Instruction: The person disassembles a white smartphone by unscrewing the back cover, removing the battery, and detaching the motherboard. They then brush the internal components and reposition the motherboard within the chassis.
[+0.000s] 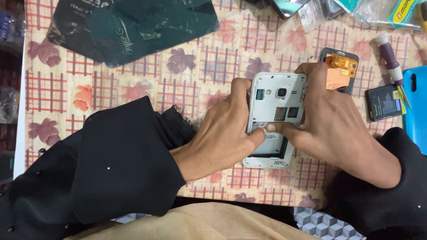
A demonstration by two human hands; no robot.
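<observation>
Two bare hands in black sleeves work on a white smartphone (276,116) lying back-up, its rear cover off, on a desk (195,75) spread with a cream cloth printed with red grids and flowers. The phone sits slightly right of centre, camera lens and card slots exposed, the empty battery bay toward six o'clock.

The left hand (222,133) grasps the phone from nine o'clock, fingers curled over its left edge and the thumb pressed onto the frame near the battery bay. The right hand (331,129) clamps the phone from three o'clock, fingers over the top right corner, its thumb meeting the left thumb at the middle of the frame.

At one o'clock from the phone, just beyond the right hand's fingers, lies a dark display assembly (342,71) with an orange-copper flex patch. At three o'clock, beyond the right hand, rests a black battery (383,103); a screwdriver (390,62) with a purple-and-white handle lies just above it, tip pointing down toward a blue phone cover (417,109) at the frame's right edge.

At eleven o'clock, well apart from the hands, lie two dark green glass-protector sleeves (133,29). Clear plastic bags (376,10) crowd the top right corner.
</observation>
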